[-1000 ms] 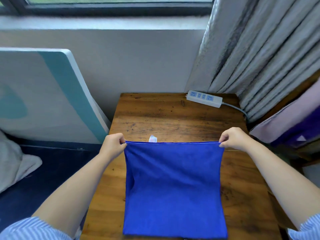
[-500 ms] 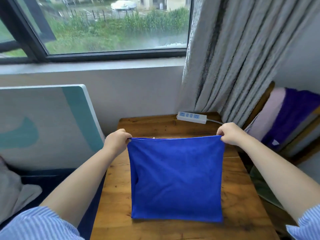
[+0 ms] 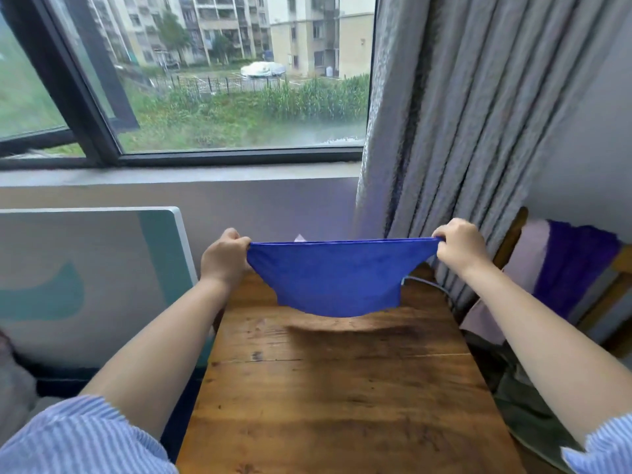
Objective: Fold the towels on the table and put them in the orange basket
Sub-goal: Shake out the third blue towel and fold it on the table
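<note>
- Both hands are raised over the far end of the table, each pinching one top corner of the blue towel: the left hand [image 3: 224, 256] at about 9 o'clock of the cloth, the right hand [image 3: 458, 246] at about 3 o'clock, fingers curled tight round the hem
- Wooden table [image 3: 342, 388] fills the lower middle of the view, its bare planks carrying a dark shadow just under the cloth
- Window [image 3: 212, 80] spans the 12 o'clock side, with a dark frame and greenery and buildings outside
- Grey curtain [image 3: 461, 114] hangs at about 1 o'clock, behind the right hand
- White and teal board [image 3: 85, 268] leans against the wall at 9 o'clock of the table
- Blue towel [image 3: 337, 278] hangs clear of the tabletop, its top edge stretched taut between the hands and its lower edge sagging in a curve
- Purple cloth [image 3: 567, 268] is draped over a wooden chair at 3 o'clock
- Striped sleeves [image 3: 82, 439] show at the bottom corners
</note>
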Tool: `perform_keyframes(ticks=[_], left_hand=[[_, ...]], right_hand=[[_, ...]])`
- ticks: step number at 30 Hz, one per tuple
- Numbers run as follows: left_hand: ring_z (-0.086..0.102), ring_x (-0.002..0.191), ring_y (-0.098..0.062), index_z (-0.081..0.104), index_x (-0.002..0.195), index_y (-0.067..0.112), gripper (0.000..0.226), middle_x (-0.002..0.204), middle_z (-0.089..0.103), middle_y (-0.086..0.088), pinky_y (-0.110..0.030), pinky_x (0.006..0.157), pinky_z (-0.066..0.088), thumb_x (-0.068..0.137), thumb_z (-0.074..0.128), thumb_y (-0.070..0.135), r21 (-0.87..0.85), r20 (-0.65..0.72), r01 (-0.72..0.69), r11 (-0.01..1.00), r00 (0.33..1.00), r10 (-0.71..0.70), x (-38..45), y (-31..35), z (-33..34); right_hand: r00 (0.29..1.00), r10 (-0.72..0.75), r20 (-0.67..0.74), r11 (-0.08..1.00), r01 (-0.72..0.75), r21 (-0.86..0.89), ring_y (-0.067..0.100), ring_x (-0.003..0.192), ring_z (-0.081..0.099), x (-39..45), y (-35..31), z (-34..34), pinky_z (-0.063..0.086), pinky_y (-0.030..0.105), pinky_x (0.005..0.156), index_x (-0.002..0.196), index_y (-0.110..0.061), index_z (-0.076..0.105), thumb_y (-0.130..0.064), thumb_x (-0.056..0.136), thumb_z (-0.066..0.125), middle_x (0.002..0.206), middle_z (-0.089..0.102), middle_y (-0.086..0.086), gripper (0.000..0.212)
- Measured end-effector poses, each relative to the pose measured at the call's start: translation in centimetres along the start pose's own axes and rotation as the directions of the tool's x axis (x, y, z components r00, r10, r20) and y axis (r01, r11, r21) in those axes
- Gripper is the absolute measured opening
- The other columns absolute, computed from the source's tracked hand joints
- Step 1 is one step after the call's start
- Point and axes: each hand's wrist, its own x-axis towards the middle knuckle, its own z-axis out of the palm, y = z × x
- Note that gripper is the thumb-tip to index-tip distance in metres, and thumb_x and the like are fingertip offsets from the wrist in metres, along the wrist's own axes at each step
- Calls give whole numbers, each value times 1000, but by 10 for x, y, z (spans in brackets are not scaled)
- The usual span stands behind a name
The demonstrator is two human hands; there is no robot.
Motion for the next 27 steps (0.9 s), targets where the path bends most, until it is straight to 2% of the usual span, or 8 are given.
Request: perform_keyframes(ticks=[3, 8, 10, 13, 16, 21, 25, 27], left_hand=[[59, 82, -40, 65, 91, -3, 17, 99, 55, -21, -37, 70, 45, 85, 54, 9, -7, -11, -35, 999, 999, 35, 5, 0, -1], [57, 95, -39, 69, 101, 3, 24, 104, 59, -19, -35, 78, 43, 91, 47, 9, -99, -20, 39, 994, 999, -41, 12, 3, 5], [57, 98, -37, 68, 103, 4, 24, 105, 62, -19, -34, 80, 43, 90, 47, 8, -100, 16, 83, 991, 996, -82, 15, 4, 8], [59, 97, -35, 68, 98, 4, 24, 103, 67, -18, -30, 75, 43, 85, 48, 3, -134, 93, 190, 973, 980, -178, 22, 4, 16], [59, 98, -34, 68, 96, 1, 25, 104, 66, -19, -31, 77, 45, 83, 46, -3, -167, 138, 301, 939, 950, -280, 29, 4, 24], [55, 101, -36, 64, 97, -2, 27, 108, 63, -21, -32, 78, 43, 83, 41, -7, -226, 103, 395, 890, 919, -381, 49, -1, 30], [52, 99, -37, 59, 96, -7, 25, 108, 58, -25, -30, 72, 35, 84, 38, -8, -271, 14, 356, 894, 930, -366, 63, -1, 29], [51, 100, -37, 58, 98, -9, 25, 109, 56, -27, -32, 75, 36, 85, 37, -8, -311, -62, 316, 896, 935, -350, 64, -1, 27]], right_hand=[[1000, -13, 4, 1000, 13, -20, 39, 97, 55, 5, 6, -1, 43, 35, 73, 98, 1, 69, 6, 78, 49, 104, 59, 26, 29], [993, -27, 111, 997, 34, -66, 35, 98, 57, 12, 12, 4, 36, 27, 67, 99, -5, 70, 3, 78, 51, 106, 63, 19, 29], [992, -7, 125, 999, 14, -51, 34, 97, 58, 17, 12, 7, 36, 26, 65, 95, -5, 70, 4, 75, 52, 104, 65, 19, 29], [988, 49, 145, 999, -50, 3, 33, 98, 60, 27, 9, 15, 42, 27, 71, 92, -5, 71, 6, 73, 53, 102, 68, 19, 29], [985, 89, 147, 993, -99, 60, 32, 99, 60, 40, -1, 26, 44, 26, 74, 92, -2, 72, 8, 74, 52, 103, 68, 19, 28], [992, 85, 92, 986, -97, 132, 35, 102, 57, 65, -14, 42, 44, 30, 78, 97, 2, 70, 8, 78, 48, 107, 64, 24, 29], [996, 78, -36, 964, -66, 256, 38, 103, 54, 77, -21, 46, 39, 32, 81, 105, 5, 66, 8, 82, 47, 111, 58, 29, 30], [990, 52, -134, 952, -8, 305, 40, 99, 55, 74, -24, 45, 40, 33, 79, 105, 8, 65, 8, 83, 48, 109, 58, 30, 27]])
